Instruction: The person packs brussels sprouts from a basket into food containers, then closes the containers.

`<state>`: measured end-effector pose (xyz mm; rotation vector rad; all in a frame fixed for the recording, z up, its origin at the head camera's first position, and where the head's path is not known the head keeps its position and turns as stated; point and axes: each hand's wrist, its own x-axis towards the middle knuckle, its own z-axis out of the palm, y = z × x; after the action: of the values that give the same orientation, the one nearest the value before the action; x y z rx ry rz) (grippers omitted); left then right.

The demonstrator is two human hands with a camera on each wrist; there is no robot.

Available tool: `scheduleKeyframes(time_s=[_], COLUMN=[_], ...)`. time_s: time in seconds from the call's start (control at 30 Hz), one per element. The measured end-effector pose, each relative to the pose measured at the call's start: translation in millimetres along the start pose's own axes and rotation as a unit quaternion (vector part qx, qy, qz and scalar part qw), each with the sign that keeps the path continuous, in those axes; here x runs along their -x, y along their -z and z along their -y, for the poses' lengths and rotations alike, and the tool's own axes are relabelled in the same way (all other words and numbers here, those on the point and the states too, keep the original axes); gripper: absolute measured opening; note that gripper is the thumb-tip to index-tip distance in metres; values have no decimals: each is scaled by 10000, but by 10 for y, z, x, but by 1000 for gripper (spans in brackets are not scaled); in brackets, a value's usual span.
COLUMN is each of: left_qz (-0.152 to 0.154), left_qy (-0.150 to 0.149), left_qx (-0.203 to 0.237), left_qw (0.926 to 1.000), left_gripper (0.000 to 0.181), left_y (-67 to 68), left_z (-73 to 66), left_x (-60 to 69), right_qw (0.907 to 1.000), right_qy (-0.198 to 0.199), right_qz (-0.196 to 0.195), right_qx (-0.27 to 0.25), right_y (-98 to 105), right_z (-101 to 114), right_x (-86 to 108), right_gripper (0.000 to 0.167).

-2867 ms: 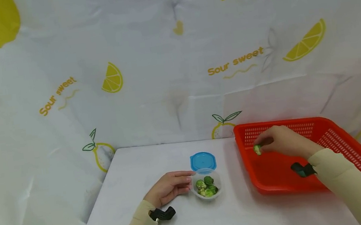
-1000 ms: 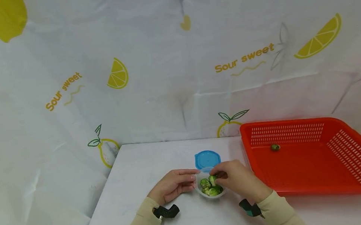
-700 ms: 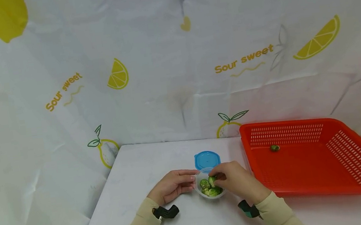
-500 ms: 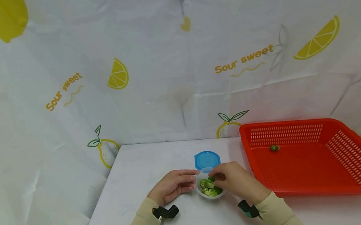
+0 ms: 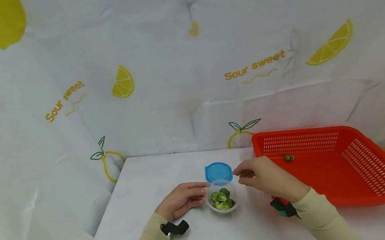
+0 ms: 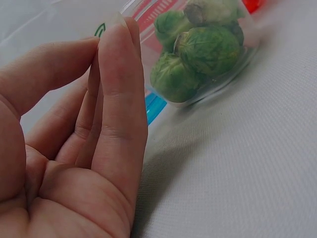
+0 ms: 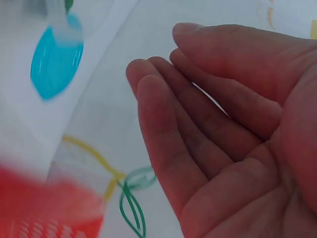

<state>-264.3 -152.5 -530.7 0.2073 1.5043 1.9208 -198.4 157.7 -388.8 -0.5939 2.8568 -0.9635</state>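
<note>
My left hand (image 5: 184,199) rests against the left side of a small clear plastic container (image 5: 236,200), its fingers fairly straight in the left wrist view, where the fingertips (image 6: 119,44) meet the container's edge. Several Brussels sprouts (image 5: 222,199) lie inside, green and rounded. Between the container and the red basket, my right hand (image 5: 271,176) hovers above the table with bent fingers. Nothing sits between its thumb and fingers in the right wrist view. A single Brussels sprout (image 5: 289,158) lies in the red basket (image 5: 329,175), near its back left.
Just behind the container, a blue lid (image 5: 218,172) lies flat on the white table (image 5: 170,170). The basket's low perforated walls fill the right side. A white sheet printed with lemons (image 5: 170,58) hangs behind the table.
My right hand brought a Brussels sprout from the basket into the container, let it go, then drew back up and right. The left hand stayed at the container. The head view shifted slightly.
</note>
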Motion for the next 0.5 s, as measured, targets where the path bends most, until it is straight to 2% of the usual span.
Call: scheduleKeyframes(time_s=[0.17, 0.37, 0.5], left_qz=[-44, -69, -48], left_qy=[23, 31, 36], left_qx=[-51, -23, 1], left_qw=[10000, 10000, 10000], left_gripper=[46, 48, 49], left_y=[27, 30, 20], left_z=[21, 24, 23], left_x=[5, 7, 2], right_qw=[9997, 9971, 9946], right_qy=[-72, -565, -811], right_qz=[42, 381, 600], right_qx=[242, 336, 239], right_y=[419, 822, 982], right_z=[-240, -753, -1097], right_x=[7, -4, 7], right_gripper=[23, 32, 35])
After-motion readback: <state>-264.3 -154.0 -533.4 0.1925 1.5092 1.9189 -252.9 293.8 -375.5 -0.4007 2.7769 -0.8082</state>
